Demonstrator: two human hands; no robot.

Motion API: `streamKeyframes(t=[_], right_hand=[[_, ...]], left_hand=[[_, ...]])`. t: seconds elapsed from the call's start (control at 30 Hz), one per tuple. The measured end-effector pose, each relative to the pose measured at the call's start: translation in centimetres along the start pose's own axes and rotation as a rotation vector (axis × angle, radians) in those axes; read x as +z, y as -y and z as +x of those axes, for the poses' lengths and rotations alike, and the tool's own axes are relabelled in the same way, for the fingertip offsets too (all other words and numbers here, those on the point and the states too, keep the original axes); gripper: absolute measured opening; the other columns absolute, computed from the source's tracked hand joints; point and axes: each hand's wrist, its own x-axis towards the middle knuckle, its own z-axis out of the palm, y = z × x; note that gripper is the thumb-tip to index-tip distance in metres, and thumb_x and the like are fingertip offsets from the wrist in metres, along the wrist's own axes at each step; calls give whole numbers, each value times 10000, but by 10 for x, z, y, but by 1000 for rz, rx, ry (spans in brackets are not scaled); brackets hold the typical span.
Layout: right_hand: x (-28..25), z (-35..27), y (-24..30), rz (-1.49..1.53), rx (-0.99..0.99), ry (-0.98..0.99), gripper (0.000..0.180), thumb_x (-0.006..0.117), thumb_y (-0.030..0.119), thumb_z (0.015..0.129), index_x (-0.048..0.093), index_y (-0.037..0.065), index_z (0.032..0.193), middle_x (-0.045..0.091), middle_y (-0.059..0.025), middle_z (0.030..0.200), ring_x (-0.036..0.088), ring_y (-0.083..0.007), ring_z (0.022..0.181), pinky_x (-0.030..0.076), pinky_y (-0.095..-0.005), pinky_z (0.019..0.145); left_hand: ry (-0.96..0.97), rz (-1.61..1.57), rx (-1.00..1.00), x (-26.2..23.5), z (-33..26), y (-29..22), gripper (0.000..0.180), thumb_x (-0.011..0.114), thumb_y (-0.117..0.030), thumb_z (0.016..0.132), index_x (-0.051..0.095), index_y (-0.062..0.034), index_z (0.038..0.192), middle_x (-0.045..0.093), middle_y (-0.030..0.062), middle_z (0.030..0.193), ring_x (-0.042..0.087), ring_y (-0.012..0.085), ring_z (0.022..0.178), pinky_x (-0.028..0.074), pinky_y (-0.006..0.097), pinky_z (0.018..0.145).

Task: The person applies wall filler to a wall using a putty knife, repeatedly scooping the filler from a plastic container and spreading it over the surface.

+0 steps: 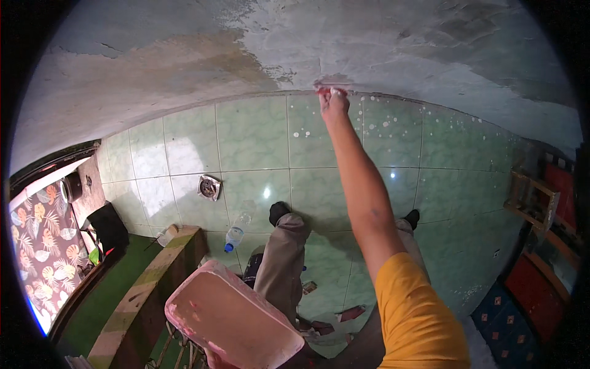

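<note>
1. The right hand (334, 101) is stretched far out, upper centre of the frame, where the grey plastered wall (258, 43) meets the green tiled floor (258, 141). The bare forearm runs from the yellow sleeve (418, 313) at lower right up to that point, so its long axis leans slightly left as it climbs the picture.

2. The right fingers (326, 92) are pressed to a small pinkish patch (332, 80) on the wall, just above the top row of tiles. They look bunched and smeared with the same pink, but whether they pinch a small tool or only touch the surface I cannot tell — the hand is too small in the frame.

3. The left hand (215, 360) sits at the bottom edge, mostly hidden. Only a bit of it shows under a pink rectangular tub (230, 313), which it supports from below; the grip itself is out of sight.

4. The tub lies lower left of centre, its long axis running from upper left to lower right, open side tilted up. Pink smears cling to its rim.

5. The key relation: the tub is well apart from the right fingers, almost straight below them in the frame, and the left hand is the nearer one by far.

6. Around — the person's legs in grey trousers (283, 264), a clear plastic bottle (235, 234) with a blue cap lying on the tiles, a square floor drain (209, 187), a wooden bench (153, 283) at lower left, and white specks on the upper tiles near the right hand.
</note>
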Motion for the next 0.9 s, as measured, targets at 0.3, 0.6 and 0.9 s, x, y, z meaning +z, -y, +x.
streamKeyframes(t=[0.3,0.6,0.9], right_hand=[[68,-204,61,-57,-26,361,282,456,-33,967,442,-53,1248,542,-167,1227,562,-292,1192,462,-430,1096],[47,-114,71,-40,-87,34,277,479,-2,964,464,14,1240,578,-119,1092,630,-248,994,550,-409,978],[135,-262,153,-50,-47,256,245,474,-21,953,494,-23,1197,565,-113,1106,625,-218,973,531,-381,1008]], left_hand=[[-190,-287,-393,57,-26,-102,482,316,-355,1047,489,16,1303,602,134,1166,632,249,993,537,386,853],[-173,-322,-296,55,-32,-103,448,328,-323,1052,537,32,1228,626,138,1079,655,243,881,561,379,774],[47,-323,-250,32,-45,-115,510,351,-411,1029,478,-8,1314,586,115,1173,622,252,1015,540,407,852]])
